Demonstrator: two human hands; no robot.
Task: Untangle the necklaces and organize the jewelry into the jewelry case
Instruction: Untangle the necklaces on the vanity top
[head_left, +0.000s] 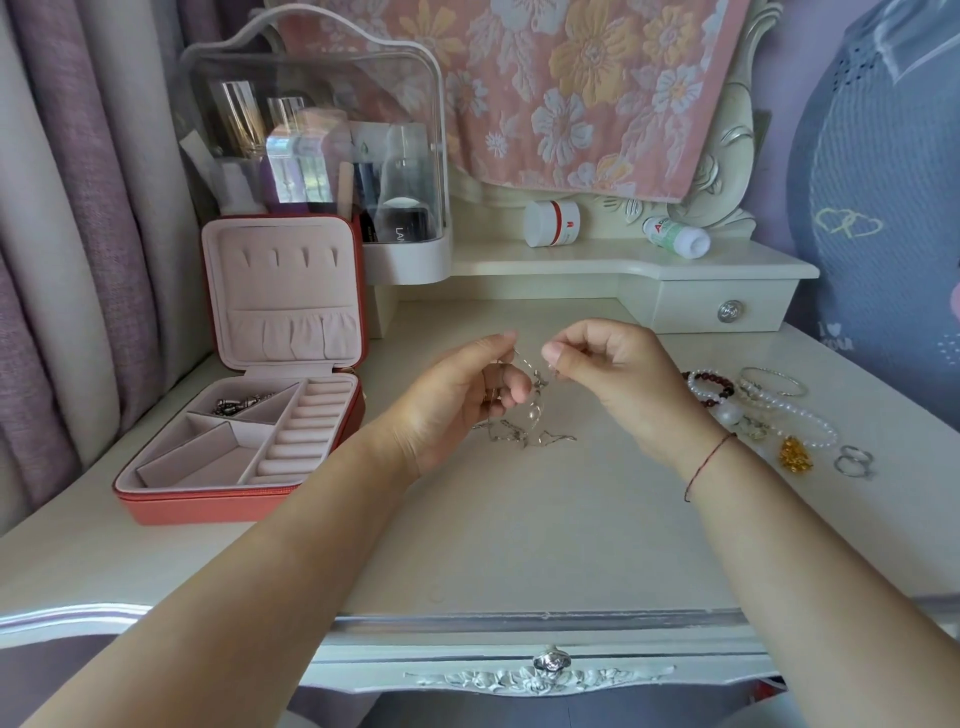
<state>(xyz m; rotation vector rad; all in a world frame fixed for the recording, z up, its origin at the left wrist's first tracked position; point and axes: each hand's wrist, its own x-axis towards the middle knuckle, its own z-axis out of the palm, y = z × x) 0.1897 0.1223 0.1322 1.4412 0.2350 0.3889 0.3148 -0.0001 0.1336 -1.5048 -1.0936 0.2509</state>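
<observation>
A cream dressing table (519, 530) fills most of the view, with a floral towel (571, 93) hanging over the mirror frame behind it. At the back left stands a clear cosmetics box (311, 130) with bottles inside. Just in front of it, on the left side of the table, the jewelry case (244, 415) lies open with its pink-lined lid standing upright. A silver piece (239, 404) sits in its back left compartment (what kind of piece is too small to tell).

Both forearms reach in over the middle of the table. The left hand (457, 395) is palm up, its fingers curled and its thumb and forefinger pinching a thin silver chain. The right hand (608, 374) faces it close by, fingers curled, pinching the same chain between thumb and fingertips. This chain belongs to the necklaces (524, 434), a silver tangle that hangs from the hands, its lower part resting on the table beneath them.

To the right of the right hand lie a pearl bracelet (800, 415), a dark red bead bracelet (711, 382) and a silver bangle (774, 382), close together. On the raised shelf behind are a white jar (550, 222) and a small bottle (675, 236), both lying on their sides. Nearest the right edge lie a gold charm (795, 454) and two silver rings (854, 461)
</observation>
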